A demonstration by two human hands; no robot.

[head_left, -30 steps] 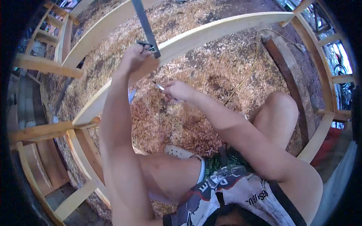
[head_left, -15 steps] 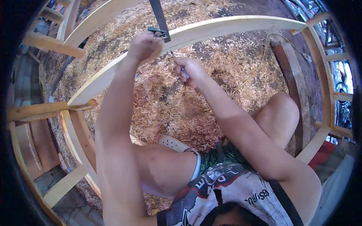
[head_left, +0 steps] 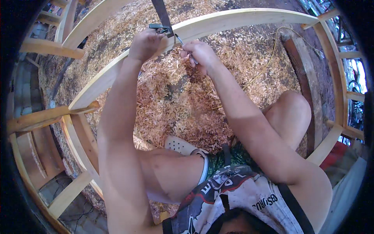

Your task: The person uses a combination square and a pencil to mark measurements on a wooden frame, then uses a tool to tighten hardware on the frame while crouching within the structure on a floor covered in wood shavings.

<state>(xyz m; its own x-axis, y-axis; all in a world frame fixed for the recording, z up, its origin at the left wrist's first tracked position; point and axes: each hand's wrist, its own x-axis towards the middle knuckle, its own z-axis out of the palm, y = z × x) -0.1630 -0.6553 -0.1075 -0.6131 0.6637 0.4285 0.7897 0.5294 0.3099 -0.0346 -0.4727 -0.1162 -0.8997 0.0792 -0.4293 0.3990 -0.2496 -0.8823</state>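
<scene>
My left hand (head_left: 145, 43) is closed around the dark head of a carpenter's square (head_left: 163, 13) at the far edge of a long pale board (head_left: 249, 17). The square's flat dark blade runs away past the board toward the top of the view. Just right of it, my right hand (head_left: 199, 54) pinches a slim pen or pencil (head_left: 179, 39); which of the two, I cannot make out. Its tip is at the board beside the end of the square. The fingers partly hide both tools.
The board joins wooden frames at left (head_left: 50, 117) and right (head_left: 331, 74). Wood shavings (head_left: 183, 113) cover the ground. A thick timber (head_left: 306, 82) lies at right, near a thin yellow cord (head_left: 269, 64). My bent legs and a pale clog (head_left: 179, 145) are below.
Both hands have shifted slightly up in the view, as has the board. The pen or pencil's tip has come closer to the square and board edge.
</scene>
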